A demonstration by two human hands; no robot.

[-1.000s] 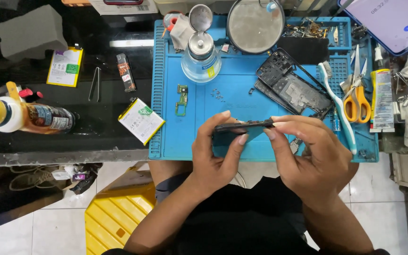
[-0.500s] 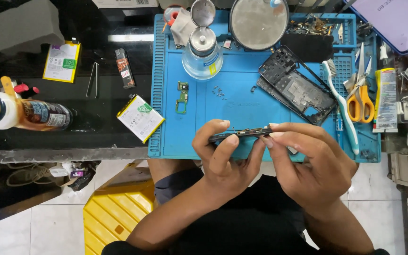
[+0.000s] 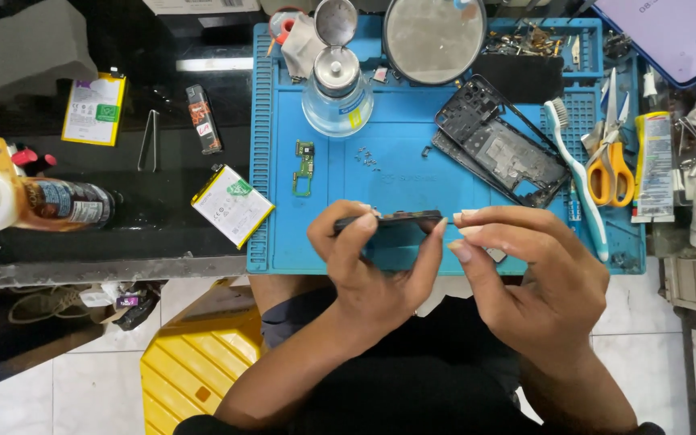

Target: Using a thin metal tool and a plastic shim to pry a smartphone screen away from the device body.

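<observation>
Left hand (image 3: 368,266): phone (image 3: 392,219) is gripped edge-on between thumb and fingers.
Right hand (image 3: 525,278): phone's right end is pinched by the fingertips.
Phone: held over the near edge of the mat (image 3: 396,173).
Far right: frame (image 3: 499,153), scissors (image 3: 610,157).

Thin dark part (image 3: 396,217) partly hidden by left hand (image 3: 372,266); tablet (image 3: 674,36), beyond the scissors (image 3: 610,157), cut off by the frame edge.

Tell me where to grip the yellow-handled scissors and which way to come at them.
Take the scissors by the yellow loops, coming from the near edge of the blue mat. They lie flat with the loops toward the person and the blades pointing away, so the handles are probably the safest hold; the toothbrush lies close beside them.
</observation>
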